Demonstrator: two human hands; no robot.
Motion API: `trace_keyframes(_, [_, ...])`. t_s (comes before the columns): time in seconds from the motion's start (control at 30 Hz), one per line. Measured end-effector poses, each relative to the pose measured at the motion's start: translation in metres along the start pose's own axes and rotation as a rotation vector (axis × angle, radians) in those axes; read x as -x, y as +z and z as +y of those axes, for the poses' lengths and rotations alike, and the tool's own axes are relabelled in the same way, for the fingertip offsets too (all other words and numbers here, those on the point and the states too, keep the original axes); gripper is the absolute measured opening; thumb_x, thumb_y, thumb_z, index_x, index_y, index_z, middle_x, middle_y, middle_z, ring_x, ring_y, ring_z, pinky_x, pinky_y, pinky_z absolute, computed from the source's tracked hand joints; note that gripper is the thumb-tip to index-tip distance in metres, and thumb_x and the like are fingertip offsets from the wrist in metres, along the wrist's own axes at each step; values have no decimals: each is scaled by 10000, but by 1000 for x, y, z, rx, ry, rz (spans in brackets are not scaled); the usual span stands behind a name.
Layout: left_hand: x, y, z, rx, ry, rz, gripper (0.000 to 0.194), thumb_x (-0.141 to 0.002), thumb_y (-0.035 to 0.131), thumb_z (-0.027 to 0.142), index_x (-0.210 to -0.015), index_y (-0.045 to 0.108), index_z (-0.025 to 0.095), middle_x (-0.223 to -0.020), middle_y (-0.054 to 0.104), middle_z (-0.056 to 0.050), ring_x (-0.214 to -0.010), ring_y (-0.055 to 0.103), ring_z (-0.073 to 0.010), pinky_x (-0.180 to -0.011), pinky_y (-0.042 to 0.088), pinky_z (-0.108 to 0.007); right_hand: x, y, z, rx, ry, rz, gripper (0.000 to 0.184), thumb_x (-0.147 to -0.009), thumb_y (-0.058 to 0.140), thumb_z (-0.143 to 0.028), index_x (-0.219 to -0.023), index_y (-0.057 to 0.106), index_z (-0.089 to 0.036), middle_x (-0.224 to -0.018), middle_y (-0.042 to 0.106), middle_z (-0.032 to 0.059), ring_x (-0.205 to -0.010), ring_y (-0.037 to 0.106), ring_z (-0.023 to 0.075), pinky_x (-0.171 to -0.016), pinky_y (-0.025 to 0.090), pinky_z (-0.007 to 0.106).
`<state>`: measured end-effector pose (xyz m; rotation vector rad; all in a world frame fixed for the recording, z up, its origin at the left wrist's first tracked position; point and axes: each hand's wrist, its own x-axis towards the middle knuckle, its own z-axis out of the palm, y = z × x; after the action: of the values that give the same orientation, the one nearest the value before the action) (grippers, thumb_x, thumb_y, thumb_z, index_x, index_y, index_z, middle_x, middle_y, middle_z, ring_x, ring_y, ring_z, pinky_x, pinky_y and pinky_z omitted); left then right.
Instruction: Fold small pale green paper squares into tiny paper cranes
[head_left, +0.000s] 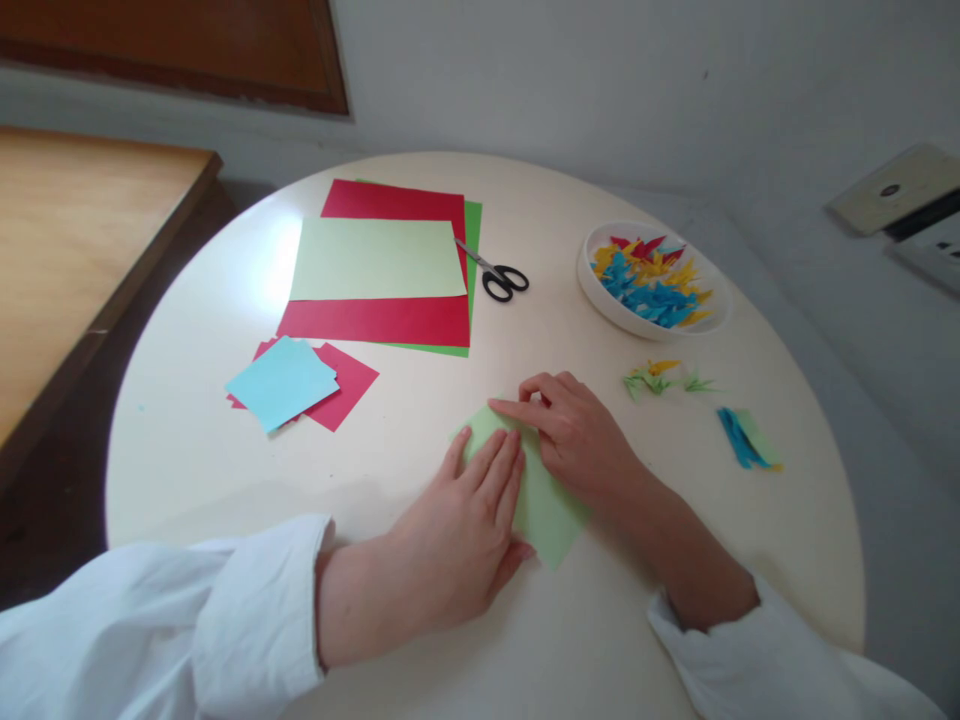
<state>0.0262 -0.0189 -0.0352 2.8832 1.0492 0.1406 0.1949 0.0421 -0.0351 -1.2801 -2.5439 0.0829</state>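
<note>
A light green sheet of paper (555, 515) lies on the table under both hands, partly hidden by them. My left hand (469, 530) rests on its left side, fingers stretched out and pressing the paper flat. At the sheet's far edge, my right hand (574, 430) has its index finger extended onto the paper near the corner, with the other fingers curled. Whether the right hand pinches an edge cannot be made out.
Larger red paper (375, 320) and light green paper (379, 260) lie stacked at the back, with scissors (499, 278) overlapping their edge. Small blue squares (283, 385) sit at left. A white bowl (592, 295) holds folded paper pieces; paper cranes (652, 380) and strips (742, 440) lie at right.
</note>
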Motion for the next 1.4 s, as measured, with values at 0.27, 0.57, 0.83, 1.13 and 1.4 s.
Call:
trace_keyframes(0.27, [0, -3, 0, 31, -23, -22, 607, -908, 257, 407, -1330, 378, -13, -1385, 404, -233, -1316, 309, -347, -1032, 250, -554, 1, 0, -10, 71, -42, 39, 281, -860, 451, -114, -1023, 657, -212, -938, 598, 78, -791, 442, 195, -717, 360, 322])
trace_keyframes(0.57, [2, -1, -2, 42, -11, -8, 568, -915, 255, 388, -1325, 391, 19, -1393, 397, -224, -1302, 333, -328, -1037, 242, -551, 4, 2, -2, 95, 102, 34, 305, -842, 486, -115, -1071, 650, -233, -961, 595, 79, -831, 452, 203, -759, 368, 332])
trace_keyframes(0.83, [1, 2, -6, 83, -37, 44, 484, -901, 350, 337, -1264, 436, 29, -1309, 458, -251, -1270, 371, -355, -1030, 274, -541, 10, 5, 2, 19, 80, 95, 365, -861, 387, -78, -1130, 610, -183, -1030, 627, 102, -910, 541, 204, -797, 421, 351])
trace_keyframes(1.13, [-4, 1, -16, 120, 4, 162, 313, -915, 333, 232, -1127, 515, 90, -1193, 561, -151, -1203, 456, -251, -1085, 254, -498, 39, 5, -8, 71, 64, 56, 343, -883, 390, -129, -1174, 569, -145, -1198, 590, 144, -1127, 520, 226, -918, 420, 403])
trace_keyframes(1.4, [-16, 10, -33, 55, -241, 243, 349, -893, 397, 266, -1159, 520, 76, -1174, 567, -161, -1095, 506, -278, -995, 341, -499, 43, 11, -17, 49, 136, 112, 364, -848, 402, -85, -1155, 585, -157, -1178, 604, 147, -1111, 529, 230, -908, 426, 418])
